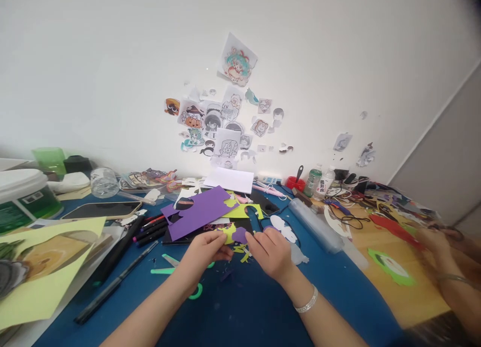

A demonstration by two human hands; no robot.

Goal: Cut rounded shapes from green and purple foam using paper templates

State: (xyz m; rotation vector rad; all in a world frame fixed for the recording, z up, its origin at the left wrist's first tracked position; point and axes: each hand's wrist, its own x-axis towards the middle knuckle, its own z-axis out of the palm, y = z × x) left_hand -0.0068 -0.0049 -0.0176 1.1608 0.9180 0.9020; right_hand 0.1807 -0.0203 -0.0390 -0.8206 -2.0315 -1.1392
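Observation:
My left hand pinches a small yellow paper piece over the blue table cover. Beside it my right hand has its fingers closed on a small purple paper piece, which touches the yellow one. Behind the hands lies a purple sheet with cut-out edges, partly over a yellow sheet. Green-handled scissors lie partly hidden under my left wrist. Small yellow and purple scraps are strewn just below the held pieces.
Black markers and a phone lie left, near a white tub. A clear roll and bottles stand or lie right. Another person's hands hold red paper at far right. Cut-out drawings cover the wall.

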